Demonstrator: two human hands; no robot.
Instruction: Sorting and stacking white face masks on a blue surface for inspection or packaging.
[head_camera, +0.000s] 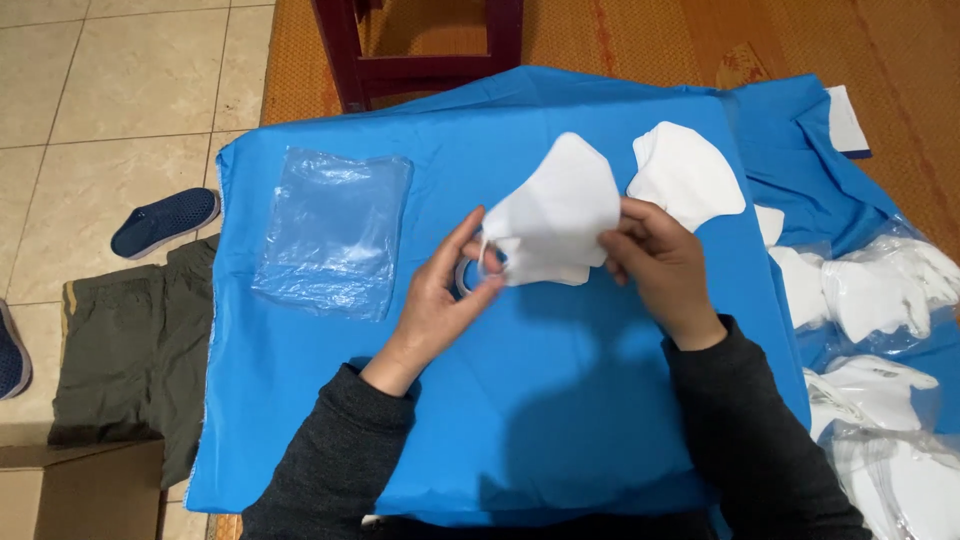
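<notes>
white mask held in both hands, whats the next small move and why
Probably fold the white mask flat. The left hand pinches its ear-loop end and the right hand grips the other edge, holding it above the blue cloth, with clear plastic bags lying to the left.

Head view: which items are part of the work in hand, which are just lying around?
In the work:
- white mask, held by left hand and right hand
- second white mask
- pile of white masks
- stack of clear plastic bags
- blue cloth

Lying about:
- blue shoe
- olive garment
- cardboard box
- dark red stool
</notes>
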